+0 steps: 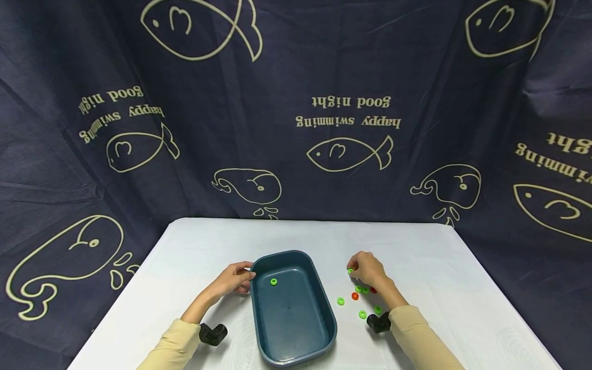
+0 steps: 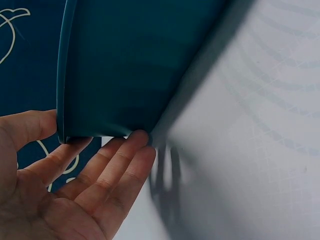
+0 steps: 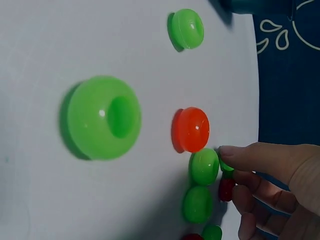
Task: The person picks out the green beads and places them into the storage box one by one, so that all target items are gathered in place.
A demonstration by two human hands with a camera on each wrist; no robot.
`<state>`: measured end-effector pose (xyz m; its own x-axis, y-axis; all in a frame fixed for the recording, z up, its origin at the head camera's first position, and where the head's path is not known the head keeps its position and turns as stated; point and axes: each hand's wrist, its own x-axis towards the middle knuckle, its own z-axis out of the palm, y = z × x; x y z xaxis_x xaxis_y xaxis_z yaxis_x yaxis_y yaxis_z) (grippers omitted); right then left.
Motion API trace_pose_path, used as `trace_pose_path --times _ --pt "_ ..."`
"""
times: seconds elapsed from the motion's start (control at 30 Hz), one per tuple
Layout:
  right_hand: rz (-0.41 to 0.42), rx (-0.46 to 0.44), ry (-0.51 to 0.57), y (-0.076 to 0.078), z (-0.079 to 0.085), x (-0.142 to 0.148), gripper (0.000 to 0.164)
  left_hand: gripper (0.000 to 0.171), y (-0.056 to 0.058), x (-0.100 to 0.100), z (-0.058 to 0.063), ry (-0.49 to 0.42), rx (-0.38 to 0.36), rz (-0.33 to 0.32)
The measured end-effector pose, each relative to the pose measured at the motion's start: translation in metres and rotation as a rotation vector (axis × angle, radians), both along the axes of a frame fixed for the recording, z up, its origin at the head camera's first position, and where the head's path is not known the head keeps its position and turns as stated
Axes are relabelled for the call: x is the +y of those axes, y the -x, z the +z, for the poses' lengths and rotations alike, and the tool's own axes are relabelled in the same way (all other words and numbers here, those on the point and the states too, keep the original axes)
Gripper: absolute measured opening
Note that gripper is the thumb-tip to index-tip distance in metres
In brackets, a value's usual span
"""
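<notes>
My left hand (image 1: 232, 279) grips the far left corner of a dark teal plastic tub (image 1: 334, 329). In the left wrist view the thumb is at the rim and the fingers (image 2: 117, 170) lie against the outer wall. One green ring (image 1: 274, 281) lies inside the tub near its far end. To the right of the tub, my right hand (image 1: 367, 268) pinches a small green ring (image 1: 350, 271) between thumb and fingers. Nearer to me lie loose green rings (image 1: 340, 301) and an orange-red ring (image 1: 355, 296). A red ring (image 3: 227, 189) shows just beyond the fingertips.
A white cloth covers the table (image 1: 208, 239). Behind it hangs a dark blue curtain (image 1: 277, 128) printed with fish and whales. Several more green rings (image 1: 363, 314) lie below the right forearm, close to a black wrist device (image 1: 379, 323).
</notes>
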<state>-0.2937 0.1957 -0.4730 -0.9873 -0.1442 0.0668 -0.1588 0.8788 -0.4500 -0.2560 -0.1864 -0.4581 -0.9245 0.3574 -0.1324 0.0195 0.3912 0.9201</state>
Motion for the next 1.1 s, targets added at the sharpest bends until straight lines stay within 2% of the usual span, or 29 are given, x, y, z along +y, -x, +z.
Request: trace_pose_path --times 0.27,0.6,0.87,1.1 --pt "-0.003 0.005 0.066 0.001 0.007 0.004 0.011 0.046 -0.001 0.001 0.001 -0.003 -0.012 0.013" --pt "0.063 0.064 0.129 0.006 0.039 0.000 0.012 0.047 -0.001 0.001 0.001 0.002 -0.015 0.016" --pt "0.116 0.104 0.173 0.005 0.064 -0.028 0.012 0.047 -0.001 0.001 -0.001 0.004 -0.016 0.019" --pt "0.169 0.132 0.208 0.007 0.075 -0.059 0.011 0.048 -0.001 0.000 -0.001 -0.005 -0.013 0.028"
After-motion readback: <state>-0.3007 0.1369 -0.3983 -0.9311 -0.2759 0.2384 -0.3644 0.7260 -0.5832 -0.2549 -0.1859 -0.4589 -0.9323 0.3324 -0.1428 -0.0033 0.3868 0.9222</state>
